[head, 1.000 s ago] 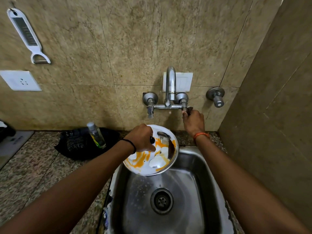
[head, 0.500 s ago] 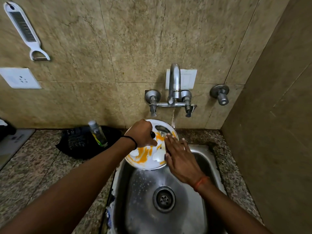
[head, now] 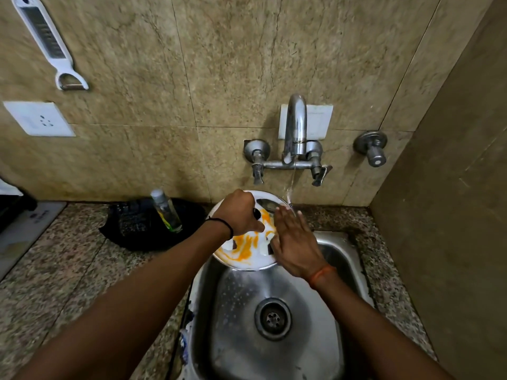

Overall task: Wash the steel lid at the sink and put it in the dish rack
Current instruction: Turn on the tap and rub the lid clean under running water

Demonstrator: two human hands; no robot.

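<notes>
The steel sink (head: 274,338) sits hard in the corner, with the tiled side wall (head: 452,215) near its right rim and open granite counter (head: 68,270) to its left. Over the basin's back left edge the steel lid (head: 244,253), streaked orange, is tilted up under a thin stream from the tap (head: 295,127). The left hand (head: 238,212) is fisted on what seems to be its black knob, while the right hand (head: 293,242) lies flat, fingers spread, against the lid's right side.

The lid (head: 247,250) is showing glossy steel smeared with orange. The sink (head: 337,259) and tap (head: 295,124) are gleaming as smooth metal. The worktop (head: 68,270) is looking like speckled polished stone, the wall (head: 164,78) like mottled smooth tile, the grater (head: 44,37) like white plastic.
</notes>
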